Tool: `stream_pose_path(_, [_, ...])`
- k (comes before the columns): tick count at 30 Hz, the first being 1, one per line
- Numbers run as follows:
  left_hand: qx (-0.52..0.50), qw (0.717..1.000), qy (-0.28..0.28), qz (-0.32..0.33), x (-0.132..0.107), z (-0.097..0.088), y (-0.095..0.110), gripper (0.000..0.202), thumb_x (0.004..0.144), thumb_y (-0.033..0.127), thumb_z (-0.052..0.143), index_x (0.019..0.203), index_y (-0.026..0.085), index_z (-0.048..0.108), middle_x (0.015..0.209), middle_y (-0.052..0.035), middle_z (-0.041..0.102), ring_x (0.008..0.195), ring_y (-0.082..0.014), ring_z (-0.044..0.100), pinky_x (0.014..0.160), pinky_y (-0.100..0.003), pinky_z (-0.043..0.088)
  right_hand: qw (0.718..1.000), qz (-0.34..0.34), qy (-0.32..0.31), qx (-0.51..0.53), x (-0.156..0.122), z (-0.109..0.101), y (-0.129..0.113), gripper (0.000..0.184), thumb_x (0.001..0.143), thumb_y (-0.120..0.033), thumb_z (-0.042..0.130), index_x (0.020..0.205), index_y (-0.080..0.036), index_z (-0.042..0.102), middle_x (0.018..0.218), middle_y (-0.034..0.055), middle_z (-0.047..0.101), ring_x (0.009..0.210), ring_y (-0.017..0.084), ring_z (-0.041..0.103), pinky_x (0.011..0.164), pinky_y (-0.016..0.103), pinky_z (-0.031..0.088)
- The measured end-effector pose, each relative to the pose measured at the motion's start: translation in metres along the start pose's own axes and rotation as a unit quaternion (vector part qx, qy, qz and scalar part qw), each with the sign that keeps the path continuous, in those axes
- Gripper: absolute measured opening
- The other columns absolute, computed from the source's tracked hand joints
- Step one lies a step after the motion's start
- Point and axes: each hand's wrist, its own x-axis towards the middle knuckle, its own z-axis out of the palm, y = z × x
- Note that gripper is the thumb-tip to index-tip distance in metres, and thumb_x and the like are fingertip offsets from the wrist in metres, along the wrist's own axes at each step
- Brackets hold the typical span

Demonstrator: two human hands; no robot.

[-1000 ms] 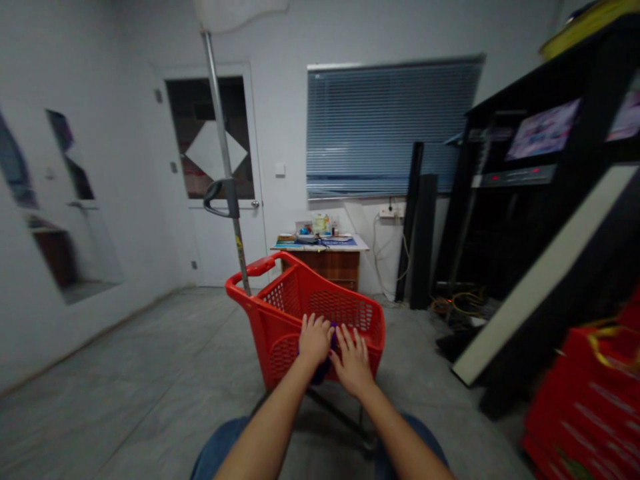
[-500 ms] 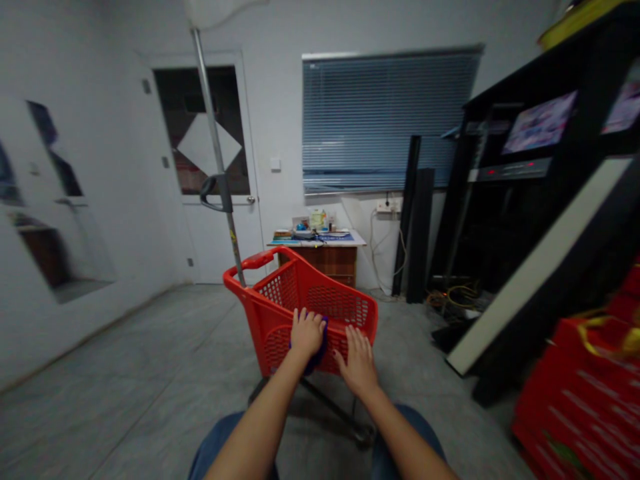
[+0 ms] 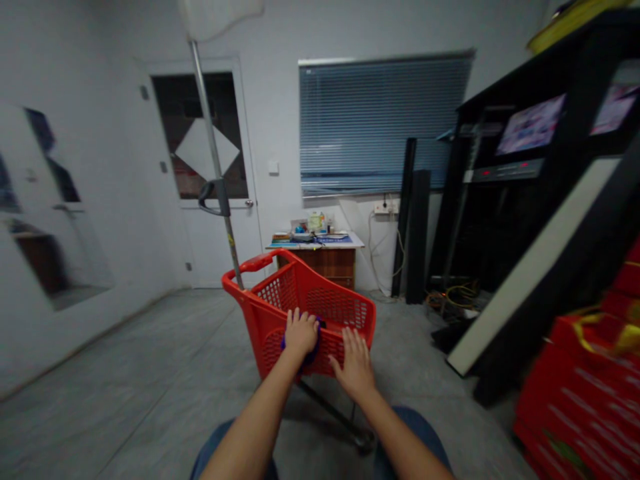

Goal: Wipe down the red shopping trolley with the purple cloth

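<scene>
Head view: a purple cloth (image 3: 312, 348) lies at the near rim of a red shopping cart (image 3: 273, 313), hanging partly down the outside of its perforated wall. The person's left hand (image 3: 301, 333) rests on top of the cloth, fingers pointing away over the rim; it hides so much of the fabric that I cannot tell whether they grip it or merely press it. Just beside it, toward the cart's right end, the right hand (image 3: 356, 365) lies along the same near side with its fingers extended and parted, holding nothing. Below the basket are a dark frame (image 3: 333, 413) and a wheel (image 3: 364, 441), near the person's denim-covered knees. At the cart's left corner, by the handle, a metal pole (image 3: 210, 147) rises with a dark grip (image 3: 215, 197) on it. Behind the cart stands a wooden desk (image 3: 325, 263) with small items on top, below a window blind (image 3: 385, 127), with a white door (image 3: 223, 233) to its left. Over on the right, red bags (image 3: 580, 393) stand near a leaning pale panel (image 3: 530, 267).
</scene>
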Motion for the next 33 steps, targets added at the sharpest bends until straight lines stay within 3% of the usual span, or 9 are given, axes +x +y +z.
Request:
stream_pose_path(4, [-0.013, 0.999, -0.014, 0.05, -0.002, 0.009, 0.026, 0.042, 0.101, 0.038, 0.028, 0.117, 0.026, 0.064, 0.126, -0.0051, 0.066, 0.134, -0.0275, 0.045, 0.117, -0.051, 0.021, 1.0, -0.023, -0.014, 0.001, -0.005, -0.003, 0.008, 0.08, 0.092, -0.061, 0.039, 0.153, -0.011, 0.027, 0.159, 0.0114, 0.027, 0.148, 0.027, 0.02, 0.12, 0.044, 0.018])
stream_pose_path(7, [-0.014, 0.998, -0.011, 0.055, -0.002, 0.005, 0.011, 0.042, 0.101, 0.04, 0.027, 0.121, 0.028, 0.062, 0.127, -0.0043, 0.066, 0.134, -0.0269, 0.046, 0.117, -0.052, 0.021, 1.0, -0.014, -0.007, -0.009, -0.013, -0.008, 0.025, 0.078, 0.093, -0.059, 0.037, 0.153, -0.01, 0.027, 0.159, 0.0124, 0.027, 0.148, 0.026, 0.021, 0.12, 0.044, 0.019])
stream_pose_path(12, [0.014, 1.0, 0.025, -0.013, -0.001, 0.0, -0.019, 0.046, 0.1, 0.038, 0.027, 0.125, 0.023, 0.062, 0.138, -0.0104, 0.058, 0.138, -0.0337, 0.039, 0.115, -0.057, 0.02, 1.0, -0.027, -0.01, -0.012, -0.021, -0.009, 0.037, 0.076, 0.093, -0.056, 0.04, 0.152, -0.011, 0.028, 0.158, 0.0115, 0.03, 0.147, 0.025, 0.023, 0.12, 0.043, 0.019])
stream_pose_path(15, [0.014, 0.999, 0.032, -0.016, -0.005, 0.008, -0.001, 0.044, 0.1, 0.036, 0.027, 0.124, 0.024, 0.063, 0.138, -0.0093, 0.059, 0.138, -0.0331, 0.04, 0.115, -0.057, 0.021, 1.0, -0.001, -0.002, -0.009, -0.019, -0.003, 0.03, 0.079, 0.091, -0.057, 0.043, 0.152, -0.009, 0.03, 0.157, 0.014, 0.031, 0.147, 0.028, 0.023, 0.12, 0.045, 0.02])
stream_pose_path(19, [-0.027, 0.998, 0.01, 0.062, -0.011, 0.02, 0.04, 0.043, 0.1, 0.038, 0.028, 0.126, 0.027, 0.061, 0.139, -0.0059, 0.058, 0.139, -0.0304, 0.039, 0.116, -0.054, 0.022, 1.0, 0.008, 0.0, -0.008, -0.018, 0.001, 0.024, 0.081, 0.088, -0.057, 0.047, 0.152, -0.009, 0.029, 0.157, 0.0143, 0.031, 0.147, 0.029, 0.022, 0.12, 0.046, 0.02])
stream_pose_path(21, [-0.042, 0.994, -0.003, 0.099, -0.012, 0.021, 0.047, 0.043, 0.1, 0.041, 0.029, 0.128, 0.029, 0.059, 0.14, -0.0044, 0.057, 0.139, -0.0288, 0.039, 0.117, -0.053, 0.022, 1.0, 0.003, -0.004, -0.009, -0.019, -0.001, 0.026, 0.081, 0.088, -0.056, 0.047, 0.152, -0.01, 0.029, 0.157, 0.0135, 0.031, 0.147, 0.028, 0.022, 0.12, 0.045, 0.019])
stream_pose_path(24, [-0.038, 0.994, -0.018, 0.103, -0.008, 0.012, 0.031, 0.043, 0.101, 0.043, 0.028, 0.128, 0.031, 0.058, 0.138, -0.0028, 0.059, 0.139, -0.027, 0.04, 0.118, -0.053, 0.019, 1.0, -0.012, -0.012, -0.006, -0.021, -0.005, 0.026, 0.08, 0.089, -0.058, 0.045, 0.152, -0.012, 0.03, 0.157, 0.0116, 0.031, 0.147, 0.028, 0.023, 0.12, 0.046, 0.019])
stream_pose_path(28, [-0.015, 0.999, -0.022, 0.027, -0.001, -0.002, -0.004, 0.044, 0.101, 0.039, 0.026, 0.125, 0.027, 0.061, 0.136, -0.0069, 0.061, 0.138, -0.03, 0.041, 0.117, -0.057, 0.02, 1.0, -0.004, -0.02, 0.001, -0.023, -0.002, 0.012, 0.082, 0.089, -0.06, 0.044, 0.153, -0.012, 0.026, 0.159, 0.0099, 0.028, 0.147, 0.028, 0.022, 0.12, 0.046, 0.019])
stream_pose_path(33, [-0.01, 0.999, -0.039, 0.032, -0.008, 0.0, 0.003, 0.043, 0.101, 0.035, 0.029, 0.125, 0.025, 0.062, 0.138, -0.0075, 0.059, 0.139, -0.0302, 0.04, 0.116, -0.057, 0.022, 0.999, -0.04, -0.018, 0.015, -0.022, 0.008, -0.013, 0.083, 0.09, -0.063, 0.042, 0.153, -0.012, 0.027, 0.158, 0.0105, 0.029, 0.147, 0.029, 0.023, 0.12, 0.046, 0.021])
